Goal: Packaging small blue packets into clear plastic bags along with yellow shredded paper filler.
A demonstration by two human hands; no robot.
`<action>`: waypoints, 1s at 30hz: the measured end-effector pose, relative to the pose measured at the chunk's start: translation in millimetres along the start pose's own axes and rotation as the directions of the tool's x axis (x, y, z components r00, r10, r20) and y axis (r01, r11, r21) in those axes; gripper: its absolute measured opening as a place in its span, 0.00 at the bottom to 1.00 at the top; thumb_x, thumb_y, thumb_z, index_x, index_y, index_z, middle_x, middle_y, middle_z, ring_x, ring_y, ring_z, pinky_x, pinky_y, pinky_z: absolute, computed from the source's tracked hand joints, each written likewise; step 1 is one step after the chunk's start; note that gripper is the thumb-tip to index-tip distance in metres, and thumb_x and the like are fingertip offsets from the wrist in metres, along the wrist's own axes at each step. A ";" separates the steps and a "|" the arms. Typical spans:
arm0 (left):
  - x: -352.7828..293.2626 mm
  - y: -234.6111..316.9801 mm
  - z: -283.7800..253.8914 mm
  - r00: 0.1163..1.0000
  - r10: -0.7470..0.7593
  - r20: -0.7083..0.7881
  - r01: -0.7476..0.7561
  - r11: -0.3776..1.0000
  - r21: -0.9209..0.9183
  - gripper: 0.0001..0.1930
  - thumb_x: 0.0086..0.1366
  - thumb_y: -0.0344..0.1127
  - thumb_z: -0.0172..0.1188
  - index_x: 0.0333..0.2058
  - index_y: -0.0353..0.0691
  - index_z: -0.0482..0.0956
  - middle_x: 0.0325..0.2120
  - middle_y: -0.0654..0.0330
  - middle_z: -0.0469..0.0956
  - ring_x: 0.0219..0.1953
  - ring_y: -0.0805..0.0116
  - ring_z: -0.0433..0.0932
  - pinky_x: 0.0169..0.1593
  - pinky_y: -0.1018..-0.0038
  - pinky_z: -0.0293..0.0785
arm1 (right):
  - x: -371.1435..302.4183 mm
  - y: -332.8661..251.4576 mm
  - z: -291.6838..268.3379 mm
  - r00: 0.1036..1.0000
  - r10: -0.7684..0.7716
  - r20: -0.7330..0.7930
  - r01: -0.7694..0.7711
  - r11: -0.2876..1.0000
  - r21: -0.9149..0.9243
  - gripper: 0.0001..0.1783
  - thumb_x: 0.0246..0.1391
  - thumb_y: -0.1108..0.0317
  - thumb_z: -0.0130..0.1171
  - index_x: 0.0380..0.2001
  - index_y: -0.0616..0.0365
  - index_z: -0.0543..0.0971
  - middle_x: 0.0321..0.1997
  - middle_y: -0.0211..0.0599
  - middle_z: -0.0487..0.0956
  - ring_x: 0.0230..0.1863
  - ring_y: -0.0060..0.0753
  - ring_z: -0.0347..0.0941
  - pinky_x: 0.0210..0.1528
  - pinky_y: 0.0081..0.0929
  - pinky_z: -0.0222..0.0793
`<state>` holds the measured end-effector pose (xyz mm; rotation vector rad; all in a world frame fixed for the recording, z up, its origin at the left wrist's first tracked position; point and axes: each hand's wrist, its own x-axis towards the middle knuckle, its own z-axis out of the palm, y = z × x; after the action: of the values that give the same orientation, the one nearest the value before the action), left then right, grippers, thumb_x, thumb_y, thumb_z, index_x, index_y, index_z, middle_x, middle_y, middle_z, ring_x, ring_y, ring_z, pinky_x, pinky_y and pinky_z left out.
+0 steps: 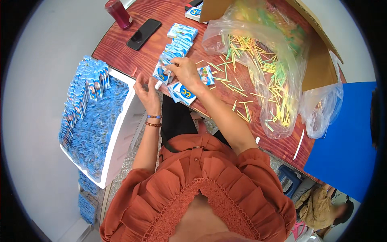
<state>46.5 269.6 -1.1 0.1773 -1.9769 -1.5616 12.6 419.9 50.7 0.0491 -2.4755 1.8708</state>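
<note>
A row of overlapping small blue-and-white packets point(177, 48) runs up the wooden table. At its near end my right hand point(186, 72) is closed, thumb and fingertips pinched at the edge of a packet point(161, 73). My left hand point(148, 97), with beaded bracelets at the wrist, is just left of that packet, palm turned in and fingers apart; nothing shows in it. More loose packets point(186, 93) lie at the table edge under my right wrist, which partly hides them. A small white piece point(158, 84) sits between my hands.
Left stands a white foam box point(117, 125) full of blue packets. Thin yellow and green sticks point(278, 92) spill from a clear plastic bag point(217, 34) beside a cardboard box point(318, 64). A phone point(144, 34) and a red cup point(119, 14) are far left. A person point(322, 207) sits lower right.
</note>
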 end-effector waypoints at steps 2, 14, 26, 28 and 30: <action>-0.3 -8.8 -7.0 0.993 -0.032 0.112 0.022 0.996 0.082 0.18 0.62 0.34 0.59 0.50 0.37 0.73 0.44 0.55 0.72 0.47 0.63 0.69 0.53 0.65 0.64 | 8.0 11.0 3.5 0.999 0.000 -0.033 -0.003 0.996 -0.094 0.10 0.52 0.66 0.61 0.32 0.64 0.82 0.25 0.40 0.81 0.23 0.26 0.77 0.27 0.25 0.70; -9.7 -5.4 -5.8 0.972 0.005 0.235 -0.089 0.933 0.349 0.22 0.60 0.37 0.61 0.53 0.40 0.71 0.49 0.54 0.70 0.55 0.56 0.60 0.59 0.57 0.50 | -31.7 27.8 -95.4 0.993 0.103 -0.055 -0.116 0.827 -0.550 0.19 0.42 0.56 0.66 0.35 0.57 0.79 0.33 0.47 0.79 0.39 0.49 0.76 0.40 0.43 0.69; -27.4 79.0 63.0 0.694 -0.161 0.701 0.506 0.802 -0.317 0.15 0.60 0.29 0.64 0.45 0.33 0.75 0.34 0.62 0.79 0.35 0.77 0.76 0.39 0.80 0.72 | -63.8 17.7 -139.1 1.000 0.001 0.014 -0.005 0.965 0.260 0.04 0.58 0.73 0.57 0.34 0.62 0.76 0.32 0.29 0.79 0.34 0.17 0.74 0.38 0.17 0.71; -33.1 86.9 76.2 0.666 -0.150 0.731 0.549 0.761 -0.344 0.12 0.61 0.28 0.63 0.44 0.33 0.77 0.32 0.63 0.80 0.32 0.79 0.76 0.36 0.83 0.73 | -72.2 19.9 -142.4 0.996 -0.078 -0.050 0.091 0.929 0.359 0.04 0.57 0.73 0.58 0.35 0.62 0.76 0.33 0.30 0.79 0.33 0.16 0.74 0.36 0.15 0.70; -41.0 92.9 86.1 0.634 -0.139 0.760 0.595 0.716 -0.365 0.10 0.62 0.28 0.61 0.42 0.33 0.78 0.31 0.65 0.80 0.29 0.82 0.76 0.33 0.85 0.73 | -80.9 20.9 -139.8 0.992 -0.045 -0.120 0.096 0.878 0.469 0.05 0.55 0.74 0.60 0.35 0.62 0.77 0.31 0.28 0.79 0.31 0.15 0.73 0.34 0.15 0.69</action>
<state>57.8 388.2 58.5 -0.3179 -1.8769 -2.8058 94.1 560.3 64.8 0.0513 -1.8645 2.3288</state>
